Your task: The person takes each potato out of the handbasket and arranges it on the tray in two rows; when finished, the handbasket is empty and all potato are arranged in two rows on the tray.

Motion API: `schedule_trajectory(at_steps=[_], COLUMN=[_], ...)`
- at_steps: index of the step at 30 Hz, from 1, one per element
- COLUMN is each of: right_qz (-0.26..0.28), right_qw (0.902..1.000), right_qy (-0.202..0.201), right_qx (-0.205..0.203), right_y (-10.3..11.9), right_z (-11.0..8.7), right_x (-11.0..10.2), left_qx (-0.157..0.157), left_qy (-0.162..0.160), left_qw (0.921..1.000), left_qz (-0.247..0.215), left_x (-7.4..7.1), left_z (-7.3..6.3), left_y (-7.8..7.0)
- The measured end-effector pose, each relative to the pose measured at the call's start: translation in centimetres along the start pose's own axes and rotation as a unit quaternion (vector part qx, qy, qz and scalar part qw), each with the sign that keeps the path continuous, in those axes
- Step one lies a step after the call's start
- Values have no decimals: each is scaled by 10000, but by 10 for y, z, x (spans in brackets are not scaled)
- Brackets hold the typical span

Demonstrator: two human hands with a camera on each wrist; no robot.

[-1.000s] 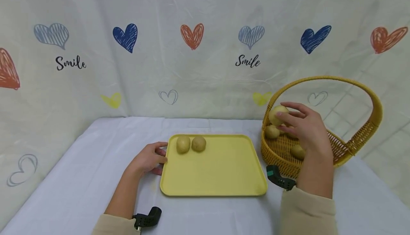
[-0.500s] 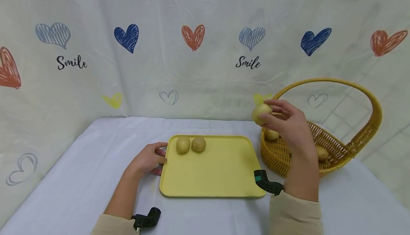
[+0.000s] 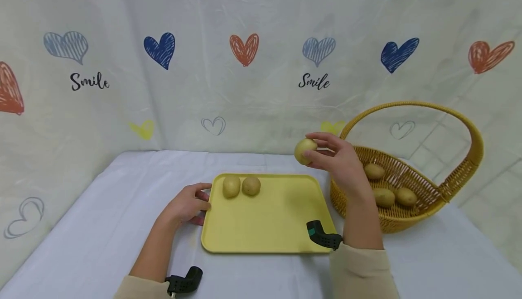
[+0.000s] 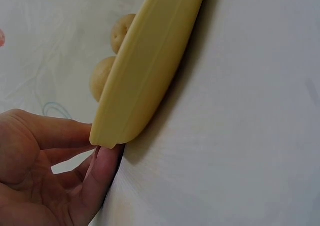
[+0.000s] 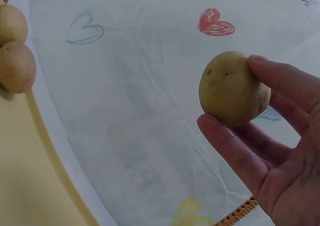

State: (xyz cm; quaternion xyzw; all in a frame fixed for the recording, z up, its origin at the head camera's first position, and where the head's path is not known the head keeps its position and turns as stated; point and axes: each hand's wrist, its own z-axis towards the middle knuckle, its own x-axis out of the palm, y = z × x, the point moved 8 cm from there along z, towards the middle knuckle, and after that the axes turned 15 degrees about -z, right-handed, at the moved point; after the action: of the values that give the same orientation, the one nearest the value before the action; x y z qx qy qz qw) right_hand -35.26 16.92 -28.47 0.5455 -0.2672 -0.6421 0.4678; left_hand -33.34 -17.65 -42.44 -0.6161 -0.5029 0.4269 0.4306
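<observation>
In the head view, my right hand (image 3: 344, 167) holds a pale round potato (image 3: 305, 151) in the air, above and beyond the back right corner of a yellow tray (image 3: 269, 217). The right wrist view shows this potato (image 5: 232, 88) pinched between thumb and fingertips. My left hand (image 3: 188, 204) grips the tray's left edge; in the left wrist view its fingers (image 4: 102, 171) touch the rim from both sides. Two potatoes, one at the left (image 3: 231, 186) and one beside it (image 3: 251, 185), sit at the tray's back left.
At the right stands a wicker basket (image 3: 428, 195) with a tall arched handle (image 3: 475, 140). Three potatoes show inside, one of them farther back (image 3: 374, 171). A white cloth (image 3: 102, 235) covers the table, and a heart-printed sheet (image 3: 261, 104) hangs behind.
My right hand has carried the potato leftward out of the basket towards the tray, uncovering other potatoes in the basket. The left hand and the tray have stayed in place.
</observation>
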Motion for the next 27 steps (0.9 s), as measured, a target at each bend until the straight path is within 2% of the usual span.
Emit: schedule_trajectory(at_steps=[11,18,27], right_qz=[-209,-322,-347], right_qw=[9988,9971,9947], right_qy=[356,511,779], right_qx=[247,460,581], right_y=[-16,-28,-42], right_z=[12,18,25], right_x=[24,34,52], left_qx=[-106,9,-26], left_qy=[-47,70,-30], left_qw=[9999,10000,10000], left_qz=[16,33,24], left_x=[-2,2,0], left_z=[1,0,0], left_y=[0,-3,-3])
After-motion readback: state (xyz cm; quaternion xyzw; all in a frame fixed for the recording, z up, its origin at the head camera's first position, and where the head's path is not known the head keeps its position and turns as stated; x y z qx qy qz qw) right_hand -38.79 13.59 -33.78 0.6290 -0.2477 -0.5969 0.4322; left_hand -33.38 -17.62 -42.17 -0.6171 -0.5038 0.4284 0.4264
